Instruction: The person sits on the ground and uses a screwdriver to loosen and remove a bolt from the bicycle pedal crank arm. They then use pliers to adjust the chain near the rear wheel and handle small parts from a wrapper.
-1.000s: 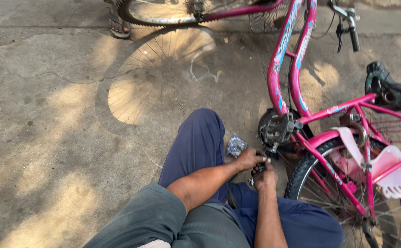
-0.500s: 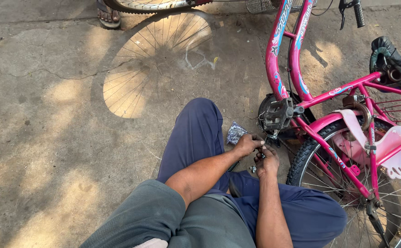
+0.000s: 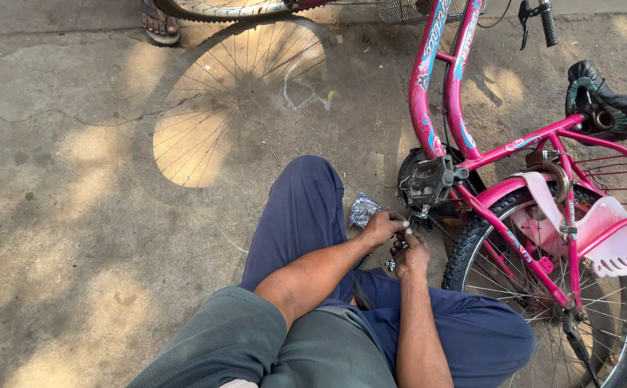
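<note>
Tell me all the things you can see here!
bike: one, pink, right side, standing on the ground
pedal: one, black, just above the hands
seat: one, black, upper right
rear wheel: one, black tyre, lower right
packet: one, shiny, on the ground by the knee
foot: another person's, in a sandal, top edge
ground: grey concrete, cracked, with a wheel's shadow
left hand: at small metal parts below the pedal
right hand: beside it, on the same parts
</note>
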The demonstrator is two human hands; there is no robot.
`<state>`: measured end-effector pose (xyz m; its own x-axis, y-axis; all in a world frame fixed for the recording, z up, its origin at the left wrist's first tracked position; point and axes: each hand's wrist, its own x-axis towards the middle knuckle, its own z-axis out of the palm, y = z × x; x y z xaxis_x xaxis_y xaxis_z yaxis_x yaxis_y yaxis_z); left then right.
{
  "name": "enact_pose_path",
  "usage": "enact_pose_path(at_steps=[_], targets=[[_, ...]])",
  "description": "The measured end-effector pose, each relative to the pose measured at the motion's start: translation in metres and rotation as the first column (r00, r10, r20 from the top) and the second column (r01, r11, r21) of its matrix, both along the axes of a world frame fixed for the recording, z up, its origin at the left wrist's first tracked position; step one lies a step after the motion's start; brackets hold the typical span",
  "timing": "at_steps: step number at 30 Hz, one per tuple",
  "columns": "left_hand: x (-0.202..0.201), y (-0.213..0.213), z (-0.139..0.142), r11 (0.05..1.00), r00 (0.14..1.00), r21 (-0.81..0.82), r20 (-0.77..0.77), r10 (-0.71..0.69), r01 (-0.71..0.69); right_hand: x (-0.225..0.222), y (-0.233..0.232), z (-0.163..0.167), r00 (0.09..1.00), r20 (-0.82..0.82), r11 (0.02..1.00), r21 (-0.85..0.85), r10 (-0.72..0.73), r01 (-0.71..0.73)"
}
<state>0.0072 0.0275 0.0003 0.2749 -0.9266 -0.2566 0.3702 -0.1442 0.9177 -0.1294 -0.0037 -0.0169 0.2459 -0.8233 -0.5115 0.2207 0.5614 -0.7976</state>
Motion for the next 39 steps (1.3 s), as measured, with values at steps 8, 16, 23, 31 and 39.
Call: enact_pose_path(at_steps=[8, 16, 23, 31, 39], targets=[[0.002, 0.002, 0.002, 1.0, 0.999, 0.019, -0.045, -0.004, 0.005, 0.001, 0.005, 0.008, 0.998, -0.027, 0.998, 0.044, -0.052, 0.053], [0.003, 0.002, 0.005, 0.999, 0.998, 0.034, -0.063, -0.012, 0.014, -0.001, 0.004, 0.005, 1.0, 0.005, 0.999, -0.04, -0.016, 0.016], [0.006, 0.005, 0.007, 0.998, 0.989, 0.052, -0.146, -0.031, 0.039, 0.001, 0.007, 0.008, 0.998, 0.06, 0.993, 0.117, 0.014, -0.021], [0.004, 0.002, 0.007, 0.998, 0.938, 0.064, -0.346, 0.002, 0.022, 0.004, 0.011, 0.021, 0.999, 0.014, 1.0, 0.004, -0.031, 0.031], [0.002, -0.007, -0.003, 0.994, 0.912, 0.103, -0.402, 0.08, -0.042, 0.0, 0.019, 0.036, 0.991, -0.099, 0.996, -0.01, -0.088, 0.088]])
